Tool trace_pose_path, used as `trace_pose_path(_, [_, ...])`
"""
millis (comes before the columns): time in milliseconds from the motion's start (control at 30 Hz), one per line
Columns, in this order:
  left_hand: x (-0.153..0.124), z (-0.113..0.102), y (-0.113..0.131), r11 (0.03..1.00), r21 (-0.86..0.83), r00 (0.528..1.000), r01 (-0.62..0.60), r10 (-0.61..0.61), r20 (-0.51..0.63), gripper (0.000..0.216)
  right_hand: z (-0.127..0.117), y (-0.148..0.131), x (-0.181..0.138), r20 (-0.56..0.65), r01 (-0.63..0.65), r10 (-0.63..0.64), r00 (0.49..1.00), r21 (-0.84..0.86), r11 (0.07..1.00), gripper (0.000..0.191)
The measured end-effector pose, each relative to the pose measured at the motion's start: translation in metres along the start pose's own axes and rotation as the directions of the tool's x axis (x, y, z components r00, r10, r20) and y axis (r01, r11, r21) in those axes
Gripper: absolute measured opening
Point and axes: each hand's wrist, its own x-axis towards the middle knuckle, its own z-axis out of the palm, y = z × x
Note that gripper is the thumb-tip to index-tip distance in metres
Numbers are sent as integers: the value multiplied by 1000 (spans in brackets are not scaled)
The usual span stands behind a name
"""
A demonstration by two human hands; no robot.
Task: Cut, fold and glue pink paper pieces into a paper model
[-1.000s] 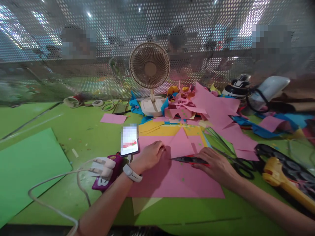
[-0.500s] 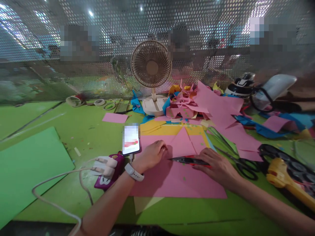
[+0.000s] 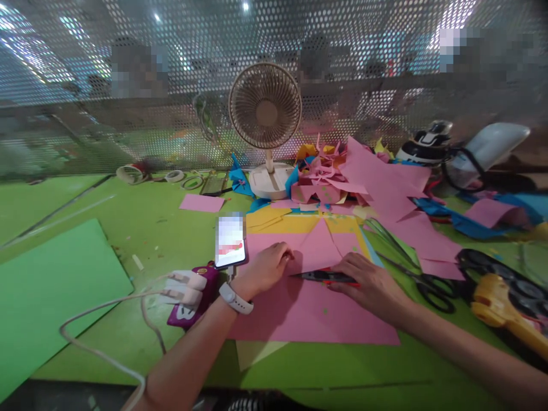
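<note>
A large pink paper sheet (image 3: 312, 314) lies flat on the green table (image 3: 141, 222), with a folded pink triangle (image 3: 319, 248) at its far edge over a yellow sheet (image 3: 282, 222). My left hand (image 3: 265, 267), with a white watch on the wrist, rests on the pink sheet with its fingers curled under. My right hand (image 3: 370, 282) lies over a small pair of black and red snips (image 3: 321, 277), whose point faces left toward my left hand. Its fingers are closed on the handle end.
A lit phone (image 3: 230, 242) leans on a purple holder (image 3: 192, 294) with a white cable. A desk fan (image 3: 265, 123) stands at the back beside a heap of pink paper scraps (image 3: 377, 182). Black scissors (image 3: 428, 282) and a yellow tool (image 3: 505, 314) lie right. A green sheet (image 3: 51, 285) lies left.
Both hands have stayed on the pink sheet with the snips between them. Only the camera has shifted slightly, so the scene sits a little lower and to the right.
</note>
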Motion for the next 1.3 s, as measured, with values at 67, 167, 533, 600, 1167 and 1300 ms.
trace_pose_path(67, [0, 0, 0, 1000, -4, 1000, -1, 1, -1, 15, 1, -1, 1, 7, 5, -5, 1000, 3, 1000, 15])
trace_pose_path(167, [-1, 0, 0, 1000, -9, 1000, -1, 1, -1, 16, 1, -2, 2, 12, 8, -8, 1000, 12, 1000, 15])
trace_pose_path(533, [1, 1, -3, 1000, -3, 1000, -4, 4, -4, 16, 5, -7, 4, 21, 38, -39, 999, 28, 999, 18])
trace_pose_path(600, [1, 2, -4, 1000, 2, 1000, -6, 6, -11, 17, 4, -10, 2, 35, 70, -71, 997, 37, 997, 19])
trace_pose_path(1167, [-5, -4, 2, 963, 262, 986, 71, -28, -165, 30, -44, 72, -46, -328, -493, 401, 856, -281, 823, 32])
trace_pose_path(1300, [-4, -2, 1, 986, 165, 990, 24, 0, -143, 21, -44, 74, -43, -266, -443, 365, 892, -358, 822, 26])
